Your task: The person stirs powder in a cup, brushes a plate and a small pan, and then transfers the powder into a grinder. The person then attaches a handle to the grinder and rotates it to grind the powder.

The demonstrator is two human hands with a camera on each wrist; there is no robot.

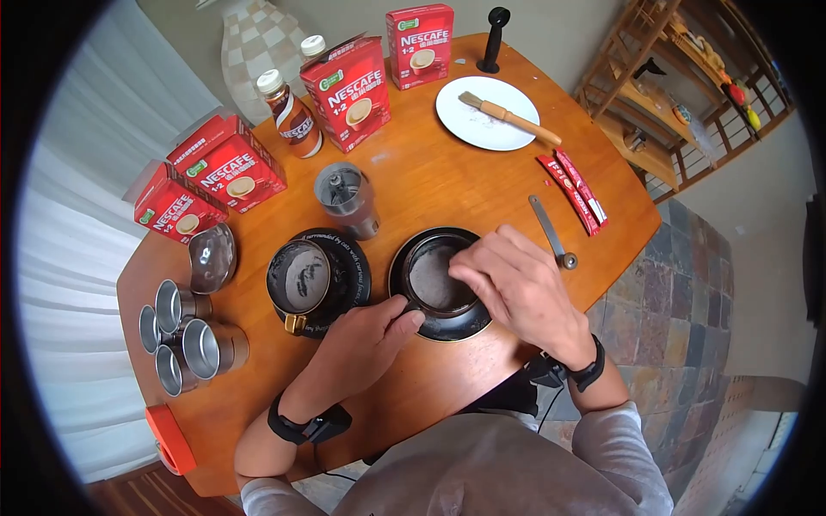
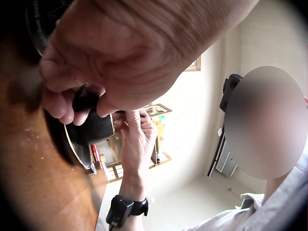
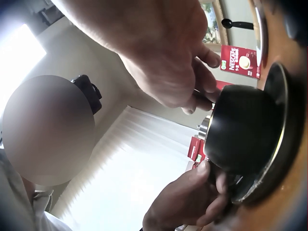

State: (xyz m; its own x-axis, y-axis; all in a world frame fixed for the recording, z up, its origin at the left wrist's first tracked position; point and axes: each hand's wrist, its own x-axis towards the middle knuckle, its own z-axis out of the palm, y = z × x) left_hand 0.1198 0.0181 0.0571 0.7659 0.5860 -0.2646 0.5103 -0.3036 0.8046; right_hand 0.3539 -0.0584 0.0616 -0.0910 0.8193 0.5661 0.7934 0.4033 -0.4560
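Observation:
In the head view a black cup (image 1: 443, 303) with a gold-edged rim stands on a dark saucer (image 1: 398, 273), greyish-brown contents inside. My left hand (image 1: 370, 340) grips its handle; the left wrist view shows the fingers curled round it, close over the saucer. My right hand (image 1: 525, 292) is bent over the right side of the rim, fingers curled, fingertips at the mouth. I cannot tell whether those fingers pinch something. To the left, a second black cup (image 1: 277, 277) with a gold handle sits on a lettered saucer (image 1: 357, 267); dark marks streak its pale contents.
Behind the cups stands a metal grinder-like cylinder (image 1: 348, 202). Several metal cups (image 1: 202, 348) and a glass bowl (image 1: 212, 258) are at left. Nescafe boxes (image 1: 348, 95) and a bottle (image 1: 297, 120) line the back. A brush (image 1: 508, 113) lies across a white plate (image 1: 460, 86); red sachets (image 1: 572, 193) lie right.

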